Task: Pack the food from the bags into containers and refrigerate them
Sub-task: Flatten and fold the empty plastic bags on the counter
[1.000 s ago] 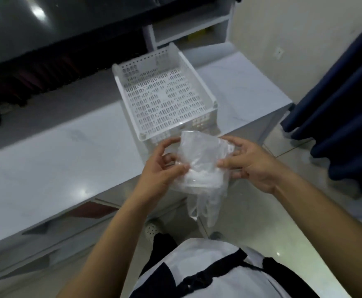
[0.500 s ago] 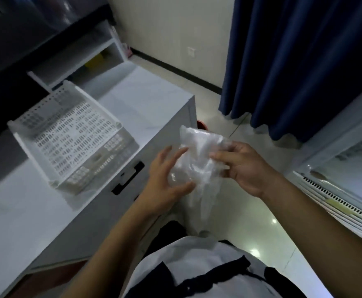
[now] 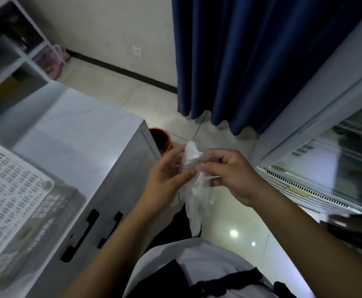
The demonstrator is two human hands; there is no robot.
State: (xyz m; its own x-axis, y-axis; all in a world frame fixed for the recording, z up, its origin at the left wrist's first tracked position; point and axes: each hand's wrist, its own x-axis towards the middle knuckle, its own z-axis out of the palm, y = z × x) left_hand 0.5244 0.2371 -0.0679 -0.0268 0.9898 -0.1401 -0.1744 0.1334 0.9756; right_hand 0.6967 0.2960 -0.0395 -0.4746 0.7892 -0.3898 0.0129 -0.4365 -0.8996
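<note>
Head view: my left hand (image 3: 165, 179) and right hand (image 3: 232, 175) both pinch a crumpled clear plastic bag (image 3: 194, 186) between them, its tail hanging below. Left of the grip sits a white perforated plastic basket (image 3: 14, 190); right, a glass-doored refrigerator (image 3: 326, 164).

Small indoor room, likely home or small shop back room; cannot tell which. Glass-door display fridge (image 3: 334, 168) at right, wire shelves visible inside. White cabinet (image 3: 102, 173) with marble-look top and black handles at left, perforated white plastic basket (image 3: 14, 190) on it. Navy curtain (image 3: 251, 61) to floor, glossy floor tiles (image 3: 115, 87), wall socket (image 3: 137, 52), orange bin (image 3: 161, 140) beside cabinet.
</note>
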